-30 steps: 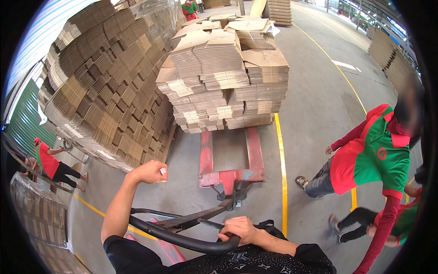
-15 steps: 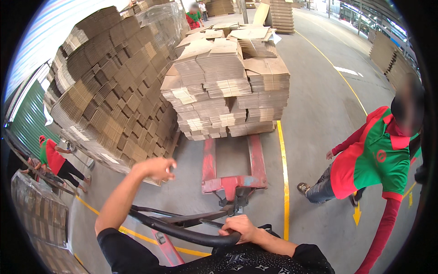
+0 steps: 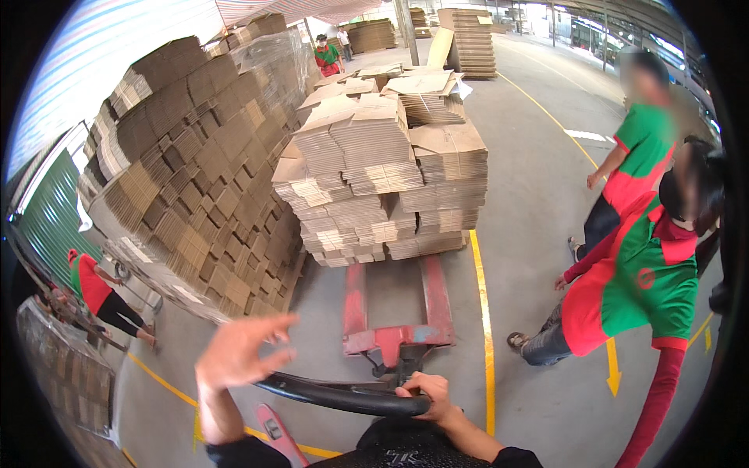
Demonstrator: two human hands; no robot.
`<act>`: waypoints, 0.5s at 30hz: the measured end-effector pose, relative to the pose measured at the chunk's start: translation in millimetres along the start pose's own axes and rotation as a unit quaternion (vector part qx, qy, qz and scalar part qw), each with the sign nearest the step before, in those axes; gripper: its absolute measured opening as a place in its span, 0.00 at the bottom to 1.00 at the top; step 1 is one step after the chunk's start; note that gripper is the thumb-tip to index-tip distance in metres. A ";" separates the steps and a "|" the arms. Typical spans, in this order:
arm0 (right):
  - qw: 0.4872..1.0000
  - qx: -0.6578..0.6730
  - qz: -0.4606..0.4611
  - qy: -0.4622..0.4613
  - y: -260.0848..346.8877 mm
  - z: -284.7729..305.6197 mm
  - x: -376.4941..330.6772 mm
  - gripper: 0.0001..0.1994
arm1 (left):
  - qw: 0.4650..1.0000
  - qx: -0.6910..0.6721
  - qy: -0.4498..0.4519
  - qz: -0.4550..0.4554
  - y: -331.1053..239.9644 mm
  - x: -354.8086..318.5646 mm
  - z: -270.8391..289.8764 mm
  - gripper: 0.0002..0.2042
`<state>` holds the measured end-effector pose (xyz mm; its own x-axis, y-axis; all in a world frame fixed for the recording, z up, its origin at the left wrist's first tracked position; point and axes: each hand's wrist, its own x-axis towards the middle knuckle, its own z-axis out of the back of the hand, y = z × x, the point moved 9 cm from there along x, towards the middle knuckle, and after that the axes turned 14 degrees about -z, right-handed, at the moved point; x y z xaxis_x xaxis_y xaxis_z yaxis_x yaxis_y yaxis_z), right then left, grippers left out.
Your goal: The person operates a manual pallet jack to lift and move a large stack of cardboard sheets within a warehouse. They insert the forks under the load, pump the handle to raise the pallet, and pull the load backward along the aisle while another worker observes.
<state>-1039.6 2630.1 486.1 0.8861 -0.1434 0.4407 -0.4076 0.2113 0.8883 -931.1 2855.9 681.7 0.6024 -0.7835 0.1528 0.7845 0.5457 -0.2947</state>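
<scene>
While the right hand (image 3: 425,390) grips the crosswise handle (image 3: 343,396), the left hand (image 3: 238,351) hovers open.

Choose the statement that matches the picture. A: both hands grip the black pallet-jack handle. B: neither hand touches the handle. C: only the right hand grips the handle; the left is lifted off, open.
C: the right hand has its grip on the black handle, while the left hand is raised above it, fingers spread.

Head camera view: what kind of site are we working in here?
Most likely a cardboard box factory or warehouse floor. Flattened cartons sit stacked on a red pallet jack, a taller wrapped stack stands beside it, and yellow lane lines mark the concrete. The right hand grips the jack's handle.
</scene>
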 end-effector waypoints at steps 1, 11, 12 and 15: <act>1.000 -0.003 0.017 -0.016 1.1 3.1 0.2 0.09 | 0.999 -0.009 0.025 0.026 6.2 -13.7 -18.4 0.23; 0.994 -0.034 0.074 -0.074 3.3 18.0 3.4 0.07 | 0.966 -0.071 -0.203 0.145 38.8 -44.9 -30.5 0.22; 0.993 -0.031 0.079 -0.077 5.1 18.5 3.2 0.07 | 0.966 -0.069 -0.201 0.144 38.9 -45.2 -30.5 0.22; 0.992 -0.032 0.072 -0.099 6.7 19.1 3.3 0.07 | 0.957 -0.088 -0.245 0.126 42.7 -47.7 -24.6 0.20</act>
<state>-1043.7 2612.6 495.9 0.7564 -0.2941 0.5843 -0.5058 0.3034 0.8075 -929.9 2909.3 638.7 0.8006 -0.3762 0.4665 0.5933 0.6071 -0.5287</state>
